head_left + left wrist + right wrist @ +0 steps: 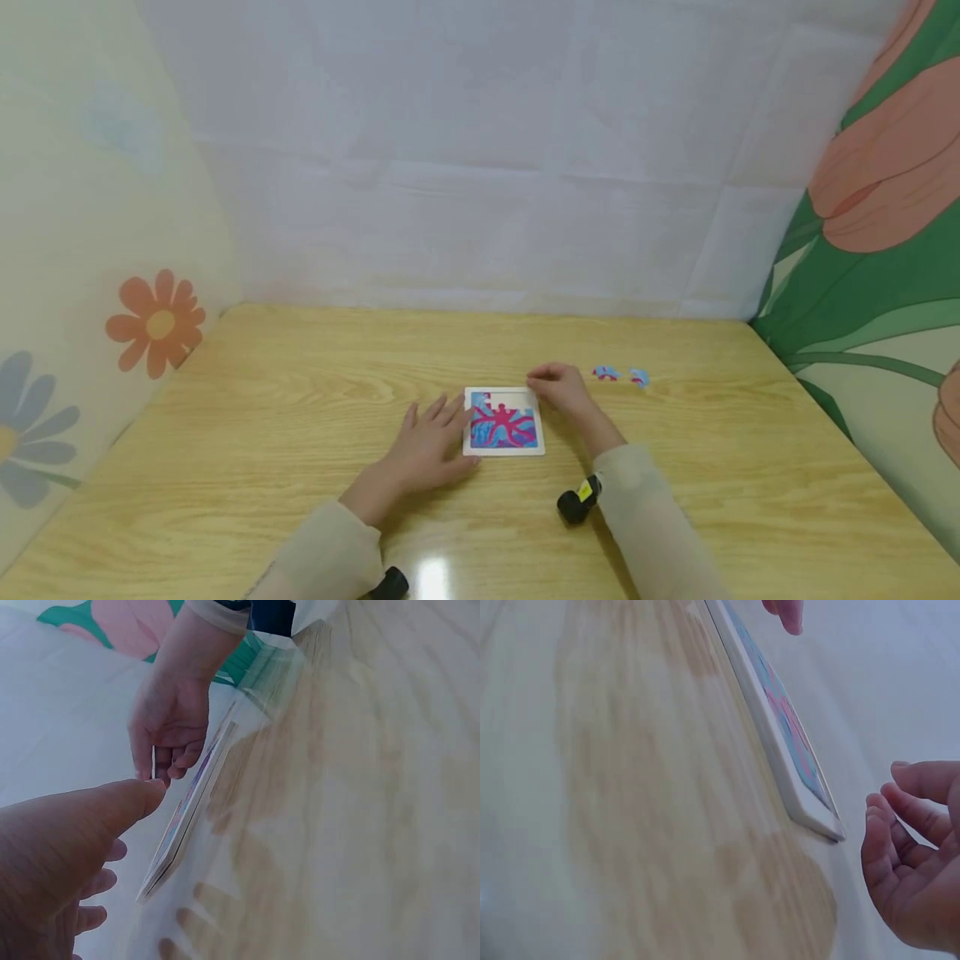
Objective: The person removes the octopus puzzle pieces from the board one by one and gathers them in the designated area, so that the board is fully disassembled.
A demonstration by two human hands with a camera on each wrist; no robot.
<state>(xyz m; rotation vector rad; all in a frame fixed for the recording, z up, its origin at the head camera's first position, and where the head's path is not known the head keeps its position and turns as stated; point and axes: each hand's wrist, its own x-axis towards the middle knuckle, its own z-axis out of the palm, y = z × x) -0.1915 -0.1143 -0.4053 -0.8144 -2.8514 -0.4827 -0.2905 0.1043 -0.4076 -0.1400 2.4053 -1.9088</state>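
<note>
A small jigsaw puzzle in a white-rimmed tray lies flat on the table. Its picture is pink branching shapes on blue, with a bare white gap along the top middle and right. My left hand lies to the left of it, fingers spread, fingertips at the tray's left edge. By the tray's top right corner is my right hand, its fingers loosely bent; in the right wrist view nothing shows between its thumb and fingers. Two loose puzzle pieces, one pink and blue and one mostly blue, lie beyond it.
The wood-grain table meets a white cloth at the back. Painted panels with flowers stand at both sides. A black wrist camera hangs below the right wrist, just above the table.
</note>
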